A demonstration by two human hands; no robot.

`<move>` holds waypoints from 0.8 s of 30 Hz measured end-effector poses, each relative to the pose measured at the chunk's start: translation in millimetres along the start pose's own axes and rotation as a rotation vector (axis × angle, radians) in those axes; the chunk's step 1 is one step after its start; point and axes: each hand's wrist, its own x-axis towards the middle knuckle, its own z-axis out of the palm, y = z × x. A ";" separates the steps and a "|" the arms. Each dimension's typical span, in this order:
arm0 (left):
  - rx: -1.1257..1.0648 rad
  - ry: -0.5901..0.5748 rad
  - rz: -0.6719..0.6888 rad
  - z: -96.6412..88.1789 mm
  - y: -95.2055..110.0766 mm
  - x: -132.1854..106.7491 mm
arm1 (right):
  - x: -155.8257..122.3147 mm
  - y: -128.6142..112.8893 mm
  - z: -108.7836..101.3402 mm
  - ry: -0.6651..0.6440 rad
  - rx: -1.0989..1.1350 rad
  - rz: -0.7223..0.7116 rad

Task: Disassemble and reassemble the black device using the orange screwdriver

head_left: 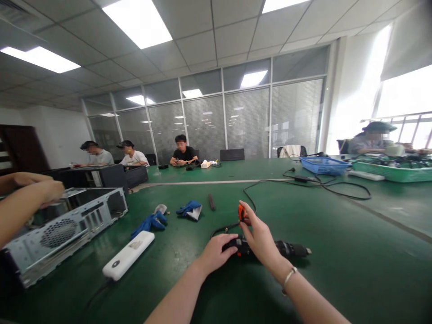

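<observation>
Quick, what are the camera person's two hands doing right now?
Left hand: closed over one end of the black tool.
Right hand: closed, holding a small orange-and-black piece.

Left hand [216, 253] lower — fingers curled, right hand [259, 234] raised — pinching

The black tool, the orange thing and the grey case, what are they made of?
Black tool: probably hard plastic; it's dark with a slight shine.
Orange thing in the right hand: perhaps smooth plastic, from its bright colour, but it's partly covered.
Grey case: likely sheet metal, dull silvery with punched holes and slots.
</observation>
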 end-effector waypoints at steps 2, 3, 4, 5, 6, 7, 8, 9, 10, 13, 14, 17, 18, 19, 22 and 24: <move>0.004 0.001 0.005 -0.7 0.6 -0.6 | -1.0 -0.1 0.0 0.024 -0.045 0.007; 0.008 -0.001 0.005 -1.0 1.0 -0.9 | -1.5 0.4 -0.1 0.038 -0.062 0.005; 0.012 -0.003 0.005 -1.3 1.4 -1.0 | -1.8 1.1 -0.1 0.049 -0.067 -0.003; 0.016 -0.005 0.005 -1.5 1.7 -1.0 | -2.0 1.8 0.2 0.053 -0.059 -0.013; 0.021 -0.008 0.004 -1.7 2.0 -0.9 | -2.2 2.2 0.6 0.052 -0.044 -0.024; 0.025 -0.010 0.004 -1.8 2.2 -0.8 | -2.4 2.1 1.1 0.050 -0.031 -0.034; 0.029 -0.013 0.005 -1.9 2.5 -0.5 | -2.6 1.6 1.6 0.045 -0.023 -0.040; 0.032 -0.016 0.006 -2.0 2.7 -0.3 | -2.9 0.4 2.0 0.038 -0.021 -0.044; 0.035 -0.019 0.008 -2.1 3.0 -0.2 | -3.2 -1.0 2.1 0.031 -0.027 -0.047; 0.041 -0.020 0.016 -2.6 3.7 -0.2 | -4.2 -5.2 0.5 0.008 -0.086 -0.051; 0.043 -0.021 0.017 -2.7 3.8 -0.5 | -4.4 -5.6 -0.3 0.006 -0.111 -0.047; 0.051 -0.024 0.015 -2.8 2.9 -1.6 | -4.7 -2.9 -1.0 0.012 -0.141 -0.036; 0.052 -0.023 0.007 -2.7 2.3 -2.0 | -4.7 -1.1 -0.3 0.013 -0.128 -0.039; 0.051 -0.020 -0.005 -2.5 1.5 -2.3 | -4.7 0.6 0.9 0.013 -0.104 -0.044; 0.047 -0.010 -0.046 -2.5 -0.9 -3.1 | -5.1 3.3 4.8 0.005 -0.011 -0.058; 0.053 -0.017 -0.057 -2.9 -2.1 -3.4 | -5.4 2.8 5.6 0.014 0.012 -0.060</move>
